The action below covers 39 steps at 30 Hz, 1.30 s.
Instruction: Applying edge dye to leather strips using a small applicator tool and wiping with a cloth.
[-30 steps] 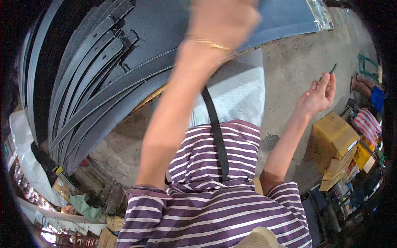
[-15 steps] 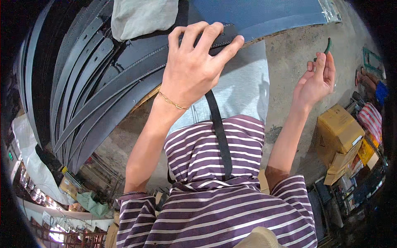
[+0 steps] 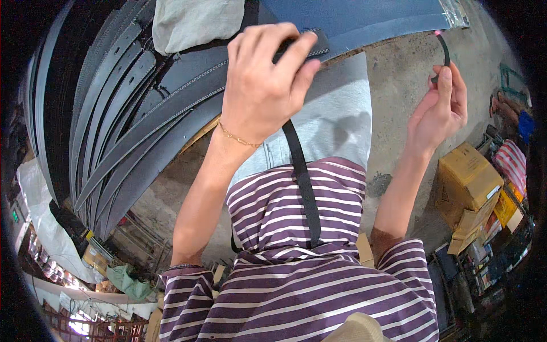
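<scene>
Several long black straps (image 3: 165, 105) with light stitching along their edges fan across the worktable at the left. My left hand (image 3: 259, 80) lies over their right-hand end, palm down. Its fingers are curled round the end of one stitched strap (image 3: 320, 45), which shows past the fingertips; the thumb stands apart. Away to the right, over the floor, my right hand (image 3: 439, 117) is raised. Thumb and fingers pinch a thin, dark, curved tool (image 3: 444, 48) that points upward with a pinkish tip. Its lower part is hidden in the hand, and its kind is unclear.
A pale grey cloth (image 3: 196, 25) rests on the straps at the far side. Blue sheet material (image 3: 364, 20) covers the table's far right. Cardboard boxes (image 3: 467, 176) stand on the floor (image 3: 399, 74) at the right. A light blue cloth (image 3: 342, 108) spans my lap.
My left fingers have curled in more, and the strap's end has shifted slightly away. My right hand has turned the tool, which now shows longer and points higher.
</scene>
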### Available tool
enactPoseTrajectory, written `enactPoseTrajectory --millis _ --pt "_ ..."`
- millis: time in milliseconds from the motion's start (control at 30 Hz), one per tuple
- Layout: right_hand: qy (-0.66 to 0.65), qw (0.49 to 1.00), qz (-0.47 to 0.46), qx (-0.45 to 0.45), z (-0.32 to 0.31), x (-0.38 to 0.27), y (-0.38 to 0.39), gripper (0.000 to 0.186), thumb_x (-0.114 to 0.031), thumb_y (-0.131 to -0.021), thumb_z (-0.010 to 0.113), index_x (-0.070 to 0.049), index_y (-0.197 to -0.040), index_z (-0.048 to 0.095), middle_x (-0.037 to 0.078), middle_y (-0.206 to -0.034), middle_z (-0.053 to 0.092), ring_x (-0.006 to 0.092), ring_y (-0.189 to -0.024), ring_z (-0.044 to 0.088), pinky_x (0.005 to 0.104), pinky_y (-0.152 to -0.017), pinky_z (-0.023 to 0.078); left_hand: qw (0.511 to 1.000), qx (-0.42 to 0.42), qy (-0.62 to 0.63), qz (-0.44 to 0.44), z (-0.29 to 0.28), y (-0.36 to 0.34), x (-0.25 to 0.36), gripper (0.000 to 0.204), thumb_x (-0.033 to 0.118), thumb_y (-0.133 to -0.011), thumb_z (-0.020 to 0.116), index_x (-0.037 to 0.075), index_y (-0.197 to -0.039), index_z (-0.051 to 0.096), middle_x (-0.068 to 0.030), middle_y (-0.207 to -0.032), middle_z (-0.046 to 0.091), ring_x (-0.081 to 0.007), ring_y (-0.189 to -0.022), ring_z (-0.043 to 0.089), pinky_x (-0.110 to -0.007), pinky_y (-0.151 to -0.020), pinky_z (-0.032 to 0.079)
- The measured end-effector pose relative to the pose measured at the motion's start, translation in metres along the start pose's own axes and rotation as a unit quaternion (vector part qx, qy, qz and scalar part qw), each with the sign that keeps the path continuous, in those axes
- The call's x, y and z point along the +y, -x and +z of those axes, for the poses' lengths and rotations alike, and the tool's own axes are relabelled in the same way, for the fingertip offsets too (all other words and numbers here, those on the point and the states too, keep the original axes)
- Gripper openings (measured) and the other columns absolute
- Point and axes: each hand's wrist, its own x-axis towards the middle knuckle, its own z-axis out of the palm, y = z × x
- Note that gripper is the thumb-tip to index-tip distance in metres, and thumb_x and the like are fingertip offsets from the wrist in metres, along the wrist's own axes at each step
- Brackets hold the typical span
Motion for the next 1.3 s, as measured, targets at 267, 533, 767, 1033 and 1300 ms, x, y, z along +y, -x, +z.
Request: enactPoseTrajectory --millis 267,533,767,1033,1300 --pt "0.096 0.954 -0.063 -0.278 0.032 0.005 -0.020 0.021 0.001 -0.093 0.066 0.006 -0.113 0.070 0.008 -0.104 0.071 0.0131 -0.093 0.065 0.0242 -0.082 0.048 0.998 0.055 0.013 -0.021 0.008 -0.002 -0.002 0.024 0.009 -0.076 0.080 0.005 -0.099 0.076 -0.0074 -0.098 0.068 -0.0270 -0.091 0.061 -0.037 -0.079 0.051" --pt "0.086 0.933 -0.024 -0.348 0.071 -0.006 -0.017 0.007 0.007 -0.084 0.062 0.005 -0.086 0.068 0.003 -0.080 0.063 0.0050 -0.068 0.055 0.0196 -0.059 0.041 0.997 0.074 0.000 -0.014 0.008 -0.001 0.001 0.020 0.009 -0.077 0.079 0.005 -0.097 0.077 -0.0069 -0.095 0.069 -0.0270 -0.091 0.062 -0.037 -0.080 0.050" --pt "0.104 0.925 -0.007 -0.365 0.071 -0.006 -0.020 0.007 0.007 -0.081 0.063 0.006 -0.085 0.069 0.003 -0.078 0.062 0.0051 -0.067 0.053 0.0205 -0.059 0.040 0.998 0.069 -0.006 -0.011 0.008 0.000 -0.001 0.019 0.010 -0.079 0.078 0.005 -0.097 0.077 -0.0075 -0.095 0.068 -0.0267 -0.090 0.062 -0.037 -0.078 0.050" --pt "0.135 0.917 -0.034 -0.373 0.071 -0.005 -0.020 0.008 0.008 -0.081 0.063 0.007 -0.085 0.069 0.002 -0.077 0.060 0.0048 -0.066 0.052 0.0206 -0.059 0.040 0.997 0.072 -0.009 -0.008 0.009 0.000 -0.001 0.019 0.012 -0.080 0.078 0.005 -0.098 0.077 -0.0075 -0.095 0.068 -0.0268 -0.091 0.062 -0.037 -0.079 0.050" --pt "0.151 0.909 -0.051 -0.386 0.070 -0.008 -0.021 0.008 0.007 -0.080 0.063 0.006 -0.085 0.069 0.003 -0.077 0.062 0.0057 -0.068 0.054 0.0211 -0.061 0.042 0.997 0.075 -0.008 -0.008 0.010 0.001 -0.002 0.019 0.012 -0.080 0.078 0.005 -0.098 0.077 -0.0073 -0.095 0.068 -0.0268 -0.091 0.062 -0.037 -0.079 0.050"
